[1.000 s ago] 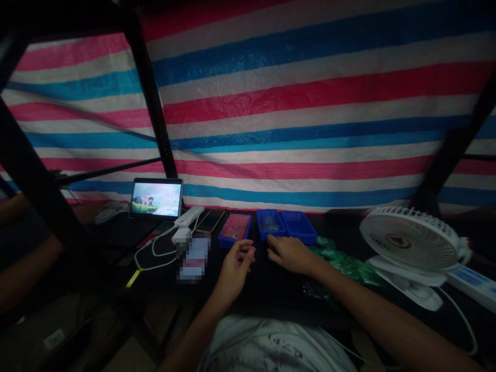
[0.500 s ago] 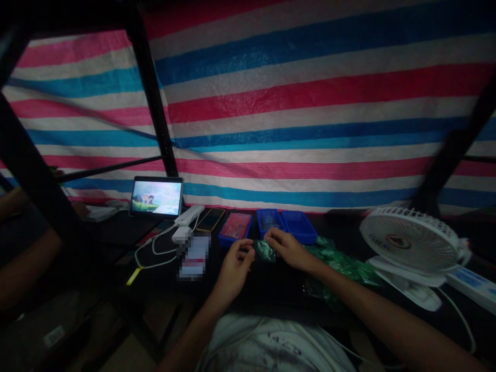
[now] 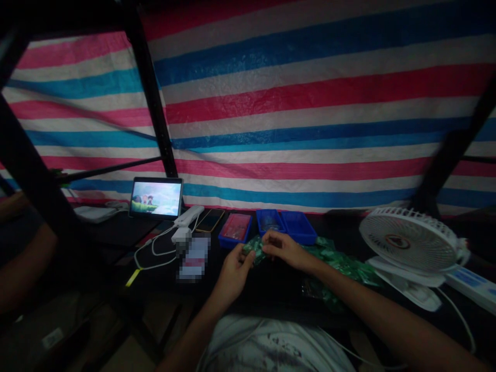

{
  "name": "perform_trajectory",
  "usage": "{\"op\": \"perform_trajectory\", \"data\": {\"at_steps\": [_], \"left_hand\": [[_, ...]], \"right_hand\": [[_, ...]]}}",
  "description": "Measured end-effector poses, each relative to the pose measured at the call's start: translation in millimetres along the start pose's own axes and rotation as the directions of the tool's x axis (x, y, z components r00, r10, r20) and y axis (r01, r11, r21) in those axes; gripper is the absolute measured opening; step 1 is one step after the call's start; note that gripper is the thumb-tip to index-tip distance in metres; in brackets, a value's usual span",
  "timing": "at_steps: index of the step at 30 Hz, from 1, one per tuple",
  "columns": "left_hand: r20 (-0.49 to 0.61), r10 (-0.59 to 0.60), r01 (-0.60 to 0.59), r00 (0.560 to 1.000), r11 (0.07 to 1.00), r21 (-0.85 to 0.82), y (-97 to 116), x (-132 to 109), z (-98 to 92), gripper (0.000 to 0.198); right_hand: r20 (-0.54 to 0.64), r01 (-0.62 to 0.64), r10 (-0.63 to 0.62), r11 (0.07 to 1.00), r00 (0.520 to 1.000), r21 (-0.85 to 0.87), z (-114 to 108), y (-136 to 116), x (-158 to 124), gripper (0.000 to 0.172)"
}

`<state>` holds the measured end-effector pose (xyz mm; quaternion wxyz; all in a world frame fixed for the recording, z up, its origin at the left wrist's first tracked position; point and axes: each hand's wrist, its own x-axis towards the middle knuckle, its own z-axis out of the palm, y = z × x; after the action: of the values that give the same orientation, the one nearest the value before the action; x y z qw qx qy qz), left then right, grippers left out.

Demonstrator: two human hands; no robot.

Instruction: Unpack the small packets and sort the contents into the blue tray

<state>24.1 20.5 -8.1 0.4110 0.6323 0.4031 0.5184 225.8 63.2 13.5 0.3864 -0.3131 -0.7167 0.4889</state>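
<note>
A crumpled green plastic packet [image 3: 253, 249] is stretched between my hands above the dark table top. My left hand [image 3: 232, 276] pinches its lower left end, and my right hand [image 3: 284, 250] grips its right end. Just behind the packet stand several blue plastic trays, the nearest being the middle one [image 3: 270, 222]. A heap of similar green packets [image 3: 341, 263] lies to the right of my right hand, partly under my forearm.
A blue tray with red contents [image 3: 234, 230] stands left of the middle tray. Further left are a pixelated card [image 3: 195, 258], white cables, a phone [image 3: 210, 220] and a lit tablet [image 3: 156, 199]. A white fan [image 3: 411, 240] stands at right. A person's arm [image 3: 27, 258] shows at far left.
The green packet has risen from the table into both hands and now spans the gap between them. My left hand has closed on its left end.
</note>
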Motion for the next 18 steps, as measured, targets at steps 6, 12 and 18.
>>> {"op": "perform_trajectory", "data": {"at_steps": [6,12,18], "left_hand": [[0.033,-0.004,0.004,0.999,1.000,-0.001,-10.1,-1.4,0.4,0.032],[-0.004,-0.006,0.006,1.000,1.000,0.009,-7.4,0.9,-0.2,0.032],[0.006,-0.008,0.008,1.000,0.999,0.036,-0.9,-0.2,0.0,0.029]], "right_hand": [[0.034,0.038,-0.035,0.993,0.999,-0.110,-0.6,-0.6,-2.0,0.035],[0.021,0.017,-0.016,0.996,1.000,-0.093,-1.7,2.6,-1.1,0.038],[0.030,0.025,-0.023,0.997,0.999,-0.074,-2.3,1.9,-1.3,0.039]]}}
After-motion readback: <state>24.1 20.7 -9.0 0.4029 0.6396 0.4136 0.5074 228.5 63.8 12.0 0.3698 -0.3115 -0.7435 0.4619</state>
